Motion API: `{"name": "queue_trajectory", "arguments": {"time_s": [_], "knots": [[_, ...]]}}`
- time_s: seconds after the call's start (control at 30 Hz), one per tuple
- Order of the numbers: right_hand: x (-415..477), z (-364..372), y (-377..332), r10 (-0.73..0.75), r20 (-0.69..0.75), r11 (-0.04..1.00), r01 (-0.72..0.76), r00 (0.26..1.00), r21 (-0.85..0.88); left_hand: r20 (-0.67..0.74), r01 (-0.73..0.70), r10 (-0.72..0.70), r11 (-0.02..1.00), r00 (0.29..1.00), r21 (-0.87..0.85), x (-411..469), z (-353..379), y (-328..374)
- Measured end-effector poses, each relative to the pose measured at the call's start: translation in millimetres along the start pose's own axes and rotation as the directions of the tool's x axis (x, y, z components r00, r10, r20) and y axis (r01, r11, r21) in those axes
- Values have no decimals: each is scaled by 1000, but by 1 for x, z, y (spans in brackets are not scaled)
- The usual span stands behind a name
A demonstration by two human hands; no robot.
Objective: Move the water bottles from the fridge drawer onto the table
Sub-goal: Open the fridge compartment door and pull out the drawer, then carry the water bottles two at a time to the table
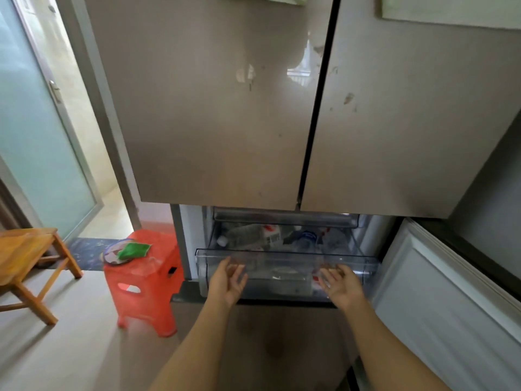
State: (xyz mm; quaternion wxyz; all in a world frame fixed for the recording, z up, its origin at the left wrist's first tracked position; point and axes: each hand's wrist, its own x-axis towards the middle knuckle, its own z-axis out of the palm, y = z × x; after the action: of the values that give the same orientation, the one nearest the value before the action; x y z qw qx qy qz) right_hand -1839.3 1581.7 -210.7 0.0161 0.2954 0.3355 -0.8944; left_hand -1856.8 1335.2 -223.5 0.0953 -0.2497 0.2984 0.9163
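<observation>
Forearms: seen nearest the lens, stretched up from the bottom edge of the frame toward the fridge's lower compartment.
Left hand: held empty at the left part of the drawer front, fingers straight, palm turned inward.
Right hand: held likewise at the right part, nothing gripped; the two hands are kept well apart, probably so that the wide drawer can be taken evenly at both ends (contact with the plastic cannot be told).
Fridge drawer: clear plastic, low centre of the frame, drawn out under the closed upper doors.
Water bottles: laid on their sides inside the drawer, several crowded together; none has been lifted out yet.
Lower door: swung open at lower right, so access is left free.
Red stool: placed left of the fridge, a plate and green cloth on it.
Wooden stand: at the left edge; whether it is the table meant cannot be told.
</observation>
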Motion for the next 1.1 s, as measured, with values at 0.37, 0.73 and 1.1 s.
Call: {"name": "queue_trajectory", "arguments": {"time_s": [0.37,0.73,1.1], "knots": [[-68,-52,34,-28,-15,999,28,999,-37,-147,-76,106,977,983,199,-52,-43,-26],[-130,-86,40,54,58,998,-51,997,-43,-172,-97,123,984,977,152,-127,-54,-50],[-129,-100,39,77,99,997,-76,992,-11,-114,-98,135,954,984,284,-134,-64,-58]]}}
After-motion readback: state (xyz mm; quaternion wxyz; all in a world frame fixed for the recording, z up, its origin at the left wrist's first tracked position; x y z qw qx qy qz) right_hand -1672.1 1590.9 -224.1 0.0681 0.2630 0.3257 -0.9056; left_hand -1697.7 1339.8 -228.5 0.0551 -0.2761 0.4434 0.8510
